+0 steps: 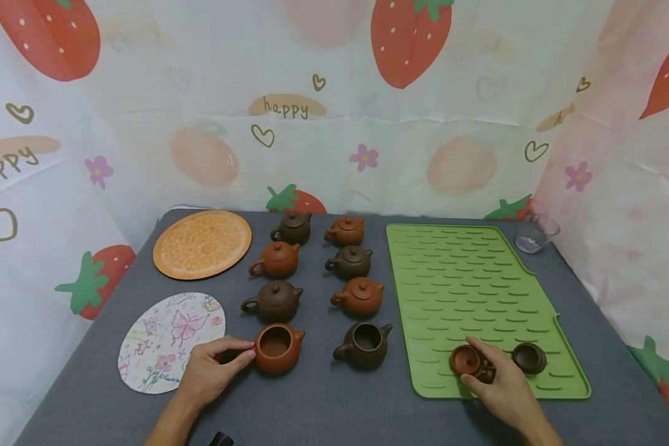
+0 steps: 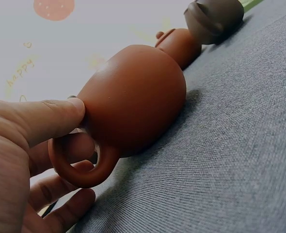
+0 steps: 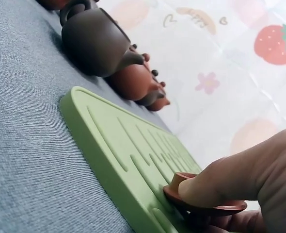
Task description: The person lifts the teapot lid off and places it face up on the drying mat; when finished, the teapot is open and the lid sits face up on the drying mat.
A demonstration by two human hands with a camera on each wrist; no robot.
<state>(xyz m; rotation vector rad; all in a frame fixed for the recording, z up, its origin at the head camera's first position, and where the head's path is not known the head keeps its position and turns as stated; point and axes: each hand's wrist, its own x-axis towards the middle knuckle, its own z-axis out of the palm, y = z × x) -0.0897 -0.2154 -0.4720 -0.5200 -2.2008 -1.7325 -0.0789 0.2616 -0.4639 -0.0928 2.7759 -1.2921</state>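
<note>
A reddish-brown clay teapot [image 1: 276,350] without its lid stands on the grey cloth, its mouth facing up. My left hand [image 1: 214,370] pinches it at the handle [image 2: 77,177], thumb on top and a finger by the loop. Over the near part of the green mat [image 1: 429,297], my right hand [image 1: 502,381] pinches a reddish-brown teapot lid [image 1: 466,359] whose hollow underside faces up. A dark piece under those fingers is mostly hidden. Close to its right lies a dark brown lid [image 1: 529,358]. The nearest dark teapot [image 1: 365,347] is also lidless.
Several lidded teapots, such as a dark one [image 1: 277,301] and a reddish one [image 1: 362,297], stand in two columns behind. At left lie a butterfly-print oval mat [image 1: 170,341] and an orange round mat [image 1: 203,244]. A glass pitcher [image 1: 535,234] stands back right.
</note>
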